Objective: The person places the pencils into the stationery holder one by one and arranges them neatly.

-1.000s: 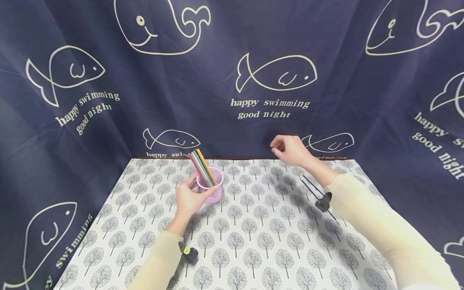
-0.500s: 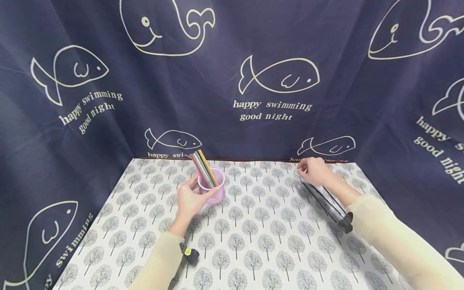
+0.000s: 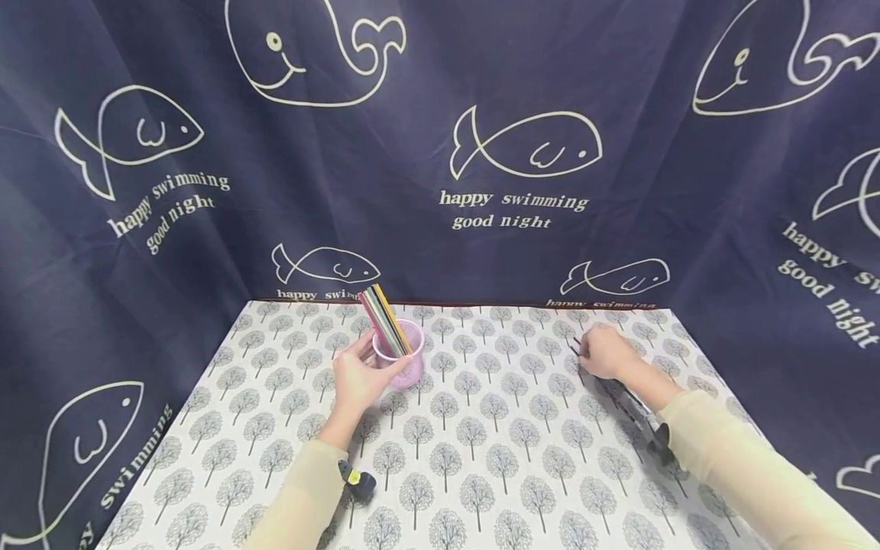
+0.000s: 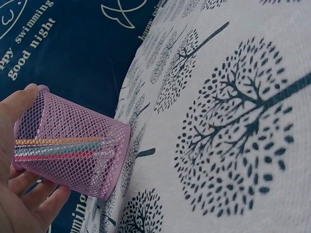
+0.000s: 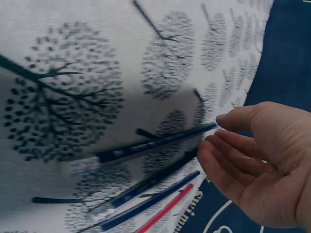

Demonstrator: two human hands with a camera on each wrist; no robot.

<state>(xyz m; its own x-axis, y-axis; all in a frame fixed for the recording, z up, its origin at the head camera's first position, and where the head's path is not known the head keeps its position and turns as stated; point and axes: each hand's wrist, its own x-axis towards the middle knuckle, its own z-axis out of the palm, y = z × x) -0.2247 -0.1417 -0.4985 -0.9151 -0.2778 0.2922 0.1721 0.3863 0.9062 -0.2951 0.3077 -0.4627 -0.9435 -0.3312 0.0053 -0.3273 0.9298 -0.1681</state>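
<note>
My left hand [image 3: 359,380] grips a pink mesh pencil cup [image 3: 407,373], thumb near its rim and fingers round its side. Several coloured pencils [image 3: 385,321] lean out of the cup to the left; yellow, green and red ones [image 4: 58,148] show through the mesh. At the right of the table, my right hand [image 3: 608,353] is low over loose pencils. In the right wrist view its thumb and finger pinch the end of a dark blue pencil [image 5: 153,144] with a pale far end. Two more dark blue pencils [image 5: 150,201] and a red pencil [image 5: 167,208] lie beside it.
A tree-print cloth [image 3: 474,458] covers the table. Behind it hangs a navy curtain [image 3: 385,191] with fish drawings and lettering. A small dark wrist camera [image 3: 360,486] sits at the left wrist.
My right hand has moved right and down from near the curtain to the loose pencils and now pinches one. The left hand and cup have stayed in place.
</note>
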